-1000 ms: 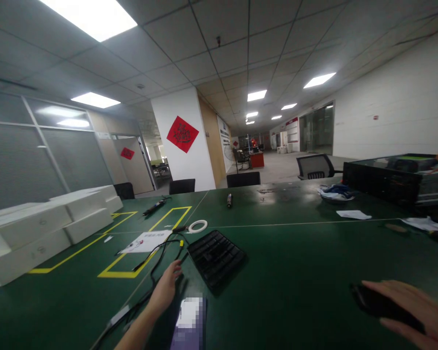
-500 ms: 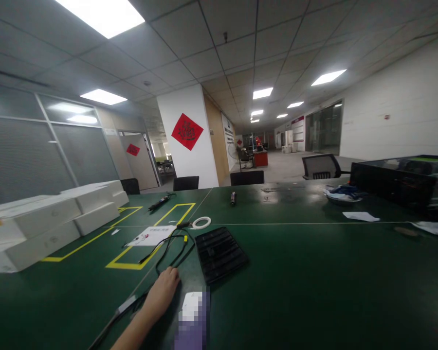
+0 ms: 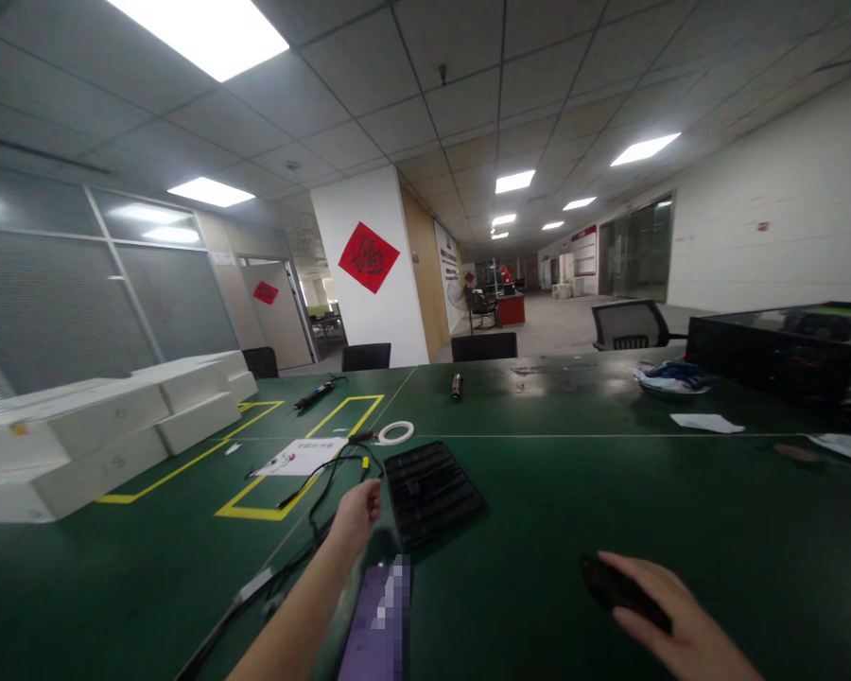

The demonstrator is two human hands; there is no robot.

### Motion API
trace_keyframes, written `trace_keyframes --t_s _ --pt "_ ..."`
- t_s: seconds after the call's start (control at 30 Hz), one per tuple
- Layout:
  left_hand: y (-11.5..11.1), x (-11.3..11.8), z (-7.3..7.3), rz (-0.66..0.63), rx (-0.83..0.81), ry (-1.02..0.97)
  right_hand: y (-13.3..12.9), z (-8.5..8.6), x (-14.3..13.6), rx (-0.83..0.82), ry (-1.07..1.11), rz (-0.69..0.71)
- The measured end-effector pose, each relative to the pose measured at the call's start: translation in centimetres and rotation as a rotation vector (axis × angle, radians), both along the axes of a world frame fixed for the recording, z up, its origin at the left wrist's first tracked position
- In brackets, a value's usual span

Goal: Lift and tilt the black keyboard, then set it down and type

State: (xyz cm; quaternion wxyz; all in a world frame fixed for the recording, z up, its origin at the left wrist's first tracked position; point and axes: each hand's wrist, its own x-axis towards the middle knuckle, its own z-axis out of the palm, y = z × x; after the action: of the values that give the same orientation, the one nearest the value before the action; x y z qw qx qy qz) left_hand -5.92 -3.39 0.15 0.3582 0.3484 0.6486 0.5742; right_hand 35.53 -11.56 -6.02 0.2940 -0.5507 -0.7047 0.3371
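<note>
My left hand (image 3: 358, 513) is over the table with its fingers curled closed, close by the left edge of a black compartment tray (image 3: 432, 492). Whatever its fingers hold, if anything, is hidden. At the lower right, my right hand (image 3: 670, 610) grips a small black oblong object (image 3: 620, 588) between thumb and fingers, above the table top. A purple flat thing (image 3: 369, 624), partly pixelated, lies near the front edge beside my left forearm. Black cables (image 3: 319, 501) run along the left side of that arm, one carrying a yellow tag (image 3: 365, 462).
White boxes (image 3: 120, 416) are stacked at the left of the green table (image 3: 539, 492). A white ring (image 3: 395, 433), a printed sheet (image 3: 302, 457) and a dark pen-like tool (image 3: 314, 395) lie farther back. A small cylinder (image 3: 457, 386) and a bowl with cloth (image 3: 670, 378) stand beyond.
My left hand has moved forward and right, toward the tray's left edge. My right hand has come into view at the lower right with the black oblong object in it.
</note>
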Motion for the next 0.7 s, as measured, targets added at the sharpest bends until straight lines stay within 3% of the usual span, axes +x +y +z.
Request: trace_keyframes --t_s 0.1,0.23,0.33,0.57,0.7 --pt "1.2 1.5 0.3 -0.155 -0.053 0.431 -0.9 0.1 -3.0 -0.015 0.051 0.102" --pt "2.9 2.3 1.0 -0.348 -0.149 0.859 -1.2 -0.7 -3.3 0.040 0.032 0.086" --pt "4.0 2.6 1.3 -0.454 -0.257 1.054 -1.2 -0.9 -3.1 -0.002 0.034 0.071" --pt "4.6 3.3 1.7 -0.537 -0.358 1.168 -1.1 -0.7 -3.5 -0.011 -0.014 0.137" --pt "2.7 6.5 1.7 -0.495 -0.251 1.078 -1.2 -0.4 -3.3 -0.120 0.077 0.112"
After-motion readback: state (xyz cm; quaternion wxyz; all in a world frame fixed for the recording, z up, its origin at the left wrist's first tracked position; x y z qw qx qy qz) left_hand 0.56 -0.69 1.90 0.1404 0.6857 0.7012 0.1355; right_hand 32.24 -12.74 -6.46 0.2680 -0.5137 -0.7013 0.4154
